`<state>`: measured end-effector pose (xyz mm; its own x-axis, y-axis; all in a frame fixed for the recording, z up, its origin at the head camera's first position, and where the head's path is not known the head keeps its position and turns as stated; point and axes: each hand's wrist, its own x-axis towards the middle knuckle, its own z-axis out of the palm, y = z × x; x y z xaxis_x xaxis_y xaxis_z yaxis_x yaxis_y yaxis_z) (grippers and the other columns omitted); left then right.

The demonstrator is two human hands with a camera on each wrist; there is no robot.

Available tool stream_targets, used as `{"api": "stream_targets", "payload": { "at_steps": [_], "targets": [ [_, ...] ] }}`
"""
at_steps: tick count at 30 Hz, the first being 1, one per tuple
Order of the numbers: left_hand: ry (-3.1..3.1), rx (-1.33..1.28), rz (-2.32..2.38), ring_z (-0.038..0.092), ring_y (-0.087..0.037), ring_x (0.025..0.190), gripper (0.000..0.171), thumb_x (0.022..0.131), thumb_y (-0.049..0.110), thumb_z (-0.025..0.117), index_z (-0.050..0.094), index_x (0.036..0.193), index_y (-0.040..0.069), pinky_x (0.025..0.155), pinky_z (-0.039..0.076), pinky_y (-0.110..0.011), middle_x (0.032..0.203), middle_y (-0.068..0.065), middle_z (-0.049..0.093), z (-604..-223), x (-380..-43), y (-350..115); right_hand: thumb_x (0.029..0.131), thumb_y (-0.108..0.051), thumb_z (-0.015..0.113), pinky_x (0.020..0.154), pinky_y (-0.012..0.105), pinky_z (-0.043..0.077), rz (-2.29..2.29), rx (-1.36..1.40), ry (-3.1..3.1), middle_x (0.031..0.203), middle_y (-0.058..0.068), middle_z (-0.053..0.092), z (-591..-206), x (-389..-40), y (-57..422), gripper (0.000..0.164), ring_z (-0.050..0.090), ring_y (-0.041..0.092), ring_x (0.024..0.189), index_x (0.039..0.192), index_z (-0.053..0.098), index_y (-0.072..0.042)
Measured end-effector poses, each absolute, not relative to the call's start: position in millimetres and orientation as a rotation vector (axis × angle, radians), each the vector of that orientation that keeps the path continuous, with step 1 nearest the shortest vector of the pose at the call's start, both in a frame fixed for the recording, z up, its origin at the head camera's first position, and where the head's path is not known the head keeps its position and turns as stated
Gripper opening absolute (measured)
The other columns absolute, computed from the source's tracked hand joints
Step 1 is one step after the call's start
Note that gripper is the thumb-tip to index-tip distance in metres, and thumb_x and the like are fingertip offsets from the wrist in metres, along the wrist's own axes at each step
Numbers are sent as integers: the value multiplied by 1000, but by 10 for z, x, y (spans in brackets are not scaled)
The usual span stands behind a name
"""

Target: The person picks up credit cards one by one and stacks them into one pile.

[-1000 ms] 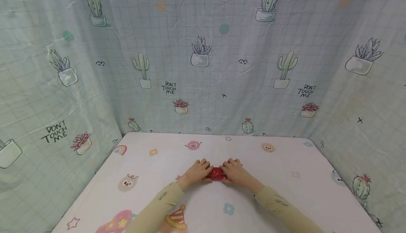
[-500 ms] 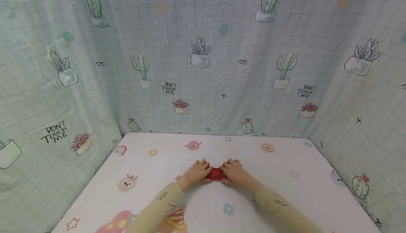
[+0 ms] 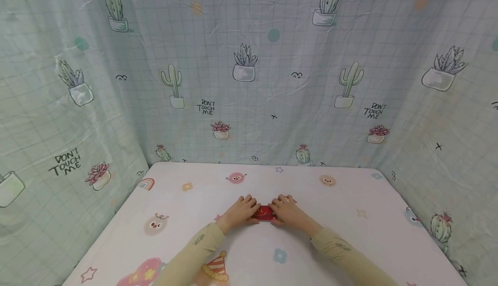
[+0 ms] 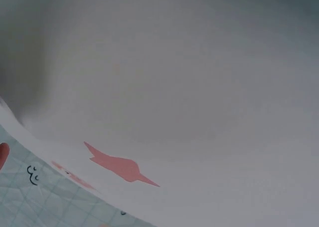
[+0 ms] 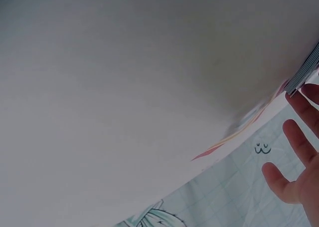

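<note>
Near the middle of the table lies a small flat red stack [image 3: 265,213] with gold marks on top, seen in the head view. My left hand [image 3: 242,211] pinches its left end between thumb and fingers. From the other side my right hand [image 3: 288,212] grips the right end the same way. Both ends are covered by the hands. In the right wrist view the layered grey edge of the stack [image 5: 304,70] shows many thin sheets, with a fingertip right at its corner and other fingers [image 5: 299,139] spread apart. The left wrist view shows mostly tabletop.
A white table [image 3: 330,251] printed with cartoon figures carries both forearms, in pale long sleeves. Behind it and on both sides hangs a light green curtain [image 3: 268,139] with cactus drawings, meeting the table's far edge.
</note>
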<state>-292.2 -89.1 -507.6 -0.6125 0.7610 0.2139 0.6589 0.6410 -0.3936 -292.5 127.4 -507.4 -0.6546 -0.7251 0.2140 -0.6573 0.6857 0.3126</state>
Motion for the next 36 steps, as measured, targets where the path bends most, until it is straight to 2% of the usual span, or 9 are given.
{"api": "stream_targets", "payload": {
  "at_steps": [22, 32, 36],
  "targets": [
    [-2559, -1138, 338, 44, -14, 96, 50, 83, 53, 50, 52, 118, 17, 81, 43, -29, 106, 2, 55, -5058, -2934, -860, 79, -52, 57, 74, 38, 38, -226, 1083, -2632, 101, -1, 56, -5036, -2892, 1302, 50, 45, 18, 93, 112, 56, -15],
    [-2535, -1159, 266, 44, -15, 93, 53, 82, 52, 52, 52, 120, 15, 77, 42, -29, 105, 1, 56, -5109, -2966, -898, 80, -51, 56, 79, 43, 38, -131, 1084, -2688, 107, 0, 56, -5061, -2925, 1295, 52, 44, 20, 96, 116, 55, -13],
    [-2589, -1146, 234, 44, -15, 95, 55, 83, 52, 51, 50, 123, 15, 80, 42, -30, 108, 1, 55, -5111, -2966, -906, 80, -51, 56, 79, 45, 39, -116, 1080, -2688, 108, 1, 56, -5068, -2928, 1292, 53, 45, 20, 98, 117, 54, -14]
  ]
}}
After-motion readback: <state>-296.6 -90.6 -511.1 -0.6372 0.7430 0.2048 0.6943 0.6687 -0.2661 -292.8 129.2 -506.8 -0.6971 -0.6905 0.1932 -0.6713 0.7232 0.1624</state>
